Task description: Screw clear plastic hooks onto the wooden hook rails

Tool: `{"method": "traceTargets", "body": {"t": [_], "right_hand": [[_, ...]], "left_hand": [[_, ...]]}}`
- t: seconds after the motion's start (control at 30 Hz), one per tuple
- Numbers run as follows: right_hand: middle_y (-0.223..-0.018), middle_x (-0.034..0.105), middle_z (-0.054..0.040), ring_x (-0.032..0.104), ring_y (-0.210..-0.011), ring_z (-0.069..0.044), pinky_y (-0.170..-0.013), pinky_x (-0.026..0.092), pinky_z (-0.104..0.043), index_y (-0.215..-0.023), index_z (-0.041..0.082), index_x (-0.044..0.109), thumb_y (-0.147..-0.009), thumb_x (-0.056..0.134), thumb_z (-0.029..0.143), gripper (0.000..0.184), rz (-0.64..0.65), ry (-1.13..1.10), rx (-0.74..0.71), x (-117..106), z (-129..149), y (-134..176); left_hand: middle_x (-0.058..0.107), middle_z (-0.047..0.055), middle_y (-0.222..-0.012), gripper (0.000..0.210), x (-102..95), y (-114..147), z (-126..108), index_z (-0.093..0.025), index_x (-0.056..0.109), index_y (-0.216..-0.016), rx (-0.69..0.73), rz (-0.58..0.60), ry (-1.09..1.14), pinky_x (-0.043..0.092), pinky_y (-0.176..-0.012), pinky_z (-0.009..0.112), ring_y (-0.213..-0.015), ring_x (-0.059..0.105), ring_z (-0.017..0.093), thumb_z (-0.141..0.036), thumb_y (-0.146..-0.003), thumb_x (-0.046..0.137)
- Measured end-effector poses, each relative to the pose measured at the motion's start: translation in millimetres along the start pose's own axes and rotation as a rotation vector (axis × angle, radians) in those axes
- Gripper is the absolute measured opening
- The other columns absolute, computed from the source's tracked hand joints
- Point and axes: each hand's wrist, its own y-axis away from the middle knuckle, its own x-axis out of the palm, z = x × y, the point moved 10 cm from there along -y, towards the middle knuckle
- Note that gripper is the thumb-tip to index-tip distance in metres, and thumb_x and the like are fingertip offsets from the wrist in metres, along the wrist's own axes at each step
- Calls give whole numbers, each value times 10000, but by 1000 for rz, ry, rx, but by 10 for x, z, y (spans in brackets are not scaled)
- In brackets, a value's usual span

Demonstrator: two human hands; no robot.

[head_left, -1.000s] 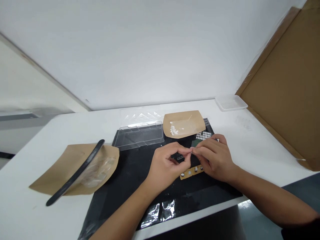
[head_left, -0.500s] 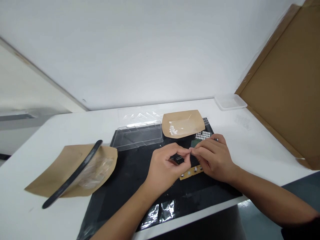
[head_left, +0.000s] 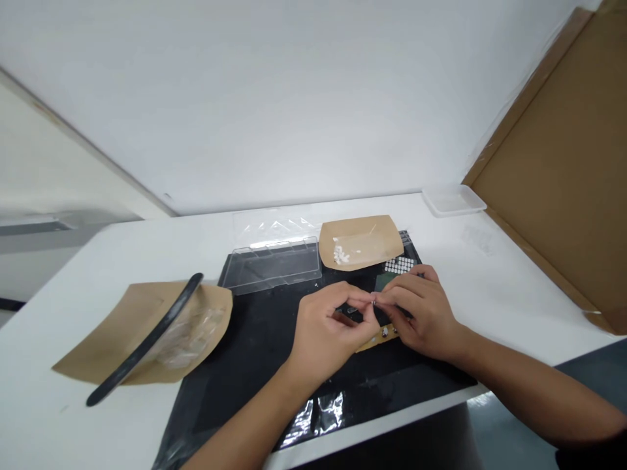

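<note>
My left hand (head_left: 333, 320) and my right hand (head_left: 421, 310) meet fingertip to fingertip above the black mat (head_left: 255, 352). Between the pinched fingers shows a tiny shiny piece, too small to name; both hands are closed around it. Below them on the mat lies a tan strip (head_left: 376, 342) bearing small silvery round pieces, partly hidden by my hands. Just beyond my right hand is a sheet of white round dots (head_left: 399, 265). A dark green piece (head_left: 386, 282) peeks out beside the right fingers.
A kraft paper tray (head_left: 362, 225) with small white bits stands behind my hands. Left of it is a clear plastic tray (head_left: 274, 264). Farther left, a long black curved strip (head_left: 147, 339) lies across another paper tray (head_left: 108, 326) holding clear bags. A translucent box (head_left: 453, 201) sits at back right, near leaning cardboard (head_left: 558, 176).
My fingertips have shifted slightly, and the left thumb now covers more of the tan strip. The whole view has drifted a little; the other things lie as before.
</note>
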Motion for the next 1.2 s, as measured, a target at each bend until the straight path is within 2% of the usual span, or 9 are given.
{"method": "traceTargets", "body": {"t": [0.23,0.6,1.0,1.2], "right_hand": [[-868,773,12,705,-768,-155,-885,378,-393,-966,218,649,-1033,618,155,97,9,-46,16,9,-21,3],[-870,761,17,708,-775,-154,-871,377,-392,-994,218,674,-1018,638,154,77,34,-117,39,30,-61,-7],[-845,745,41,692,-745,-139,-865,375,-376,-1003,234,691,-1028,633,187,78,61,-329,148,53,-128,-21],[-851,760,50,701,-747,-134,-876,390,-374,-990,247,688,-1021,668,207,54,44,-430,206,56,-199,-15]], "left_hand": [[743,9,-707,105,0,-10,-7,-162,784,-779,-32,-4,-2,546,-430,130,-575,680,106,-122,-777,687],[730,-13,-688,110,-13,-22,-28,-182,794,-791,0,-3,7,544,-432,122,-542,658,89,-122,-786,702],[735,4,-704,115,18,0,102,-187,835,-822,-114,29,146,512,-405,118,-557,691,109,-127,-782,745],[751,14,-765,142,50,23,171,-199,859,-921,-182,66,234,571,-408,156,-559,730,132,-145,-819,777]]}}
